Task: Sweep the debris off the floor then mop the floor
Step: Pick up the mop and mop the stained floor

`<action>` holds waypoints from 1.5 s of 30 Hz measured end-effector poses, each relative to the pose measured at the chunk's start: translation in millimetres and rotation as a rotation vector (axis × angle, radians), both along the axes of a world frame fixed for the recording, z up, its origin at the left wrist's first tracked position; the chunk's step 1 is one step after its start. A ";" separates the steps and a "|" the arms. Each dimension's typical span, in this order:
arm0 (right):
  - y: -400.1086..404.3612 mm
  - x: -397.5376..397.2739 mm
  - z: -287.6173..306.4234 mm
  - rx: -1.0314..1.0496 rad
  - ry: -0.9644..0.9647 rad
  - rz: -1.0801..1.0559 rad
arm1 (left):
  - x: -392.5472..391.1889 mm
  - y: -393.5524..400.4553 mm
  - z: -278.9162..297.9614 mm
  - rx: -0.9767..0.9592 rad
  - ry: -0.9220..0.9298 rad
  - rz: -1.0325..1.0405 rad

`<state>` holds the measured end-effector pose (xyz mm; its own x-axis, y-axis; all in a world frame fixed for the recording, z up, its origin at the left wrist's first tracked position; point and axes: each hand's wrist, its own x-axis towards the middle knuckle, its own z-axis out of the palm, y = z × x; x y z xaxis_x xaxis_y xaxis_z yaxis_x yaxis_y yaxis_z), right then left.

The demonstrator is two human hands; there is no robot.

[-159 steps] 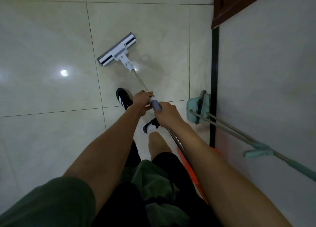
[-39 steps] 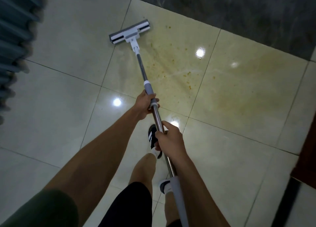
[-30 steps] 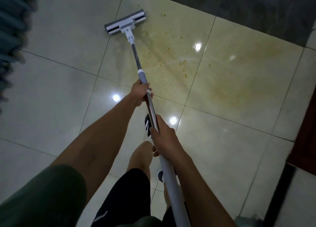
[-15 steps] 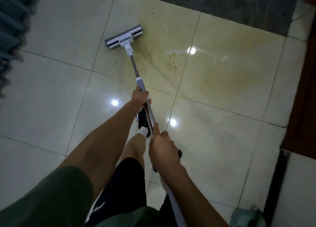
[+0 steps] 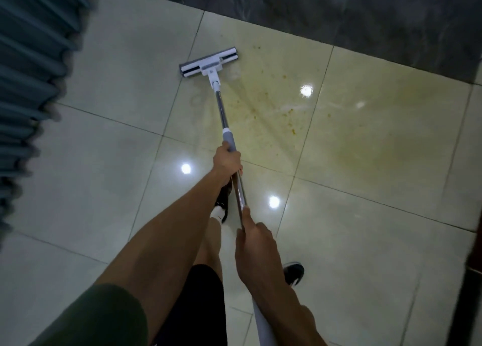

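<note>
A flat mop with a white and grey head (image 5: pixel 209 63) lies on the pale tiled floor (image 5: pixel 104 168), its metal pole (image 5: pixel 221 111) running back toward me. My left hand (image 5: pixel 227 160) grips the pole just below its grey sleeve. My right hand (image 5: pixel 254 237) grips the pole lower down, thumb along the shaft. A yellowish stain with small orange specks (image 5: pixel 281 111) spreads over the tiles to the right of the mop head.
A dark marble strip (image 5: pixel 339 14) borders the far edge of the tiles. Blue-grey pleated curtain folds (image 5: pixel 28 66) hang at the left. A dark wooden edge (image 5: pixel 473 280) stands at the right. My shoes (image 5: pixel 293 272) are on the floor below my hands.
The mop head has slid forward and slightly right along the stain's left edge. Both hands kept their grip on the pole. I have stepped forward, and the view has swung slightly left.
</note>
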<state>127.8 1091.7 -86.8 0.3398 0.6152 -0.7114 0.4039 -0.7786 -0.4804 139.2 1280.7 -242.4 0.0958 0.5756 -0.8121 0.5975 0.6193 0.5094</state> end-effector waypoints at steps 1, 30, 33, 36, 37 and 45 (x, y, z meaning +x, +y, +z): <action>23.5 1.9 -1.3 -0.003 0.020 -0.007 | 1.8 23.1 -2.3 -0.013 -0.015 0.005; 176.3 40.1 8.0 0.100 0.132 -0.426 | 65.4 201.9 -15.4 -0.020 -0.035 -0.132; 127.1 20.9 14.4 0.098 0.165 -0.446 | 51.5 151.3 -11.6 -0.038 -0.034 -0.162; 69.9 0.6 21.6 0.101 0.195 -0.471 | 34.0 93.3 -5.4 -0.053 -0.039 -0.199; 49.4 -5.5 24.1 0.107 0.207 -0.479 | 28.9 72.4 -2.9 -0.061 -0.046 -0.215; -83.1 -36.2 46.6 0.130 0.200 -0.509 | 0.5 -62.7 17.9 -0.134 -0.067 -0.266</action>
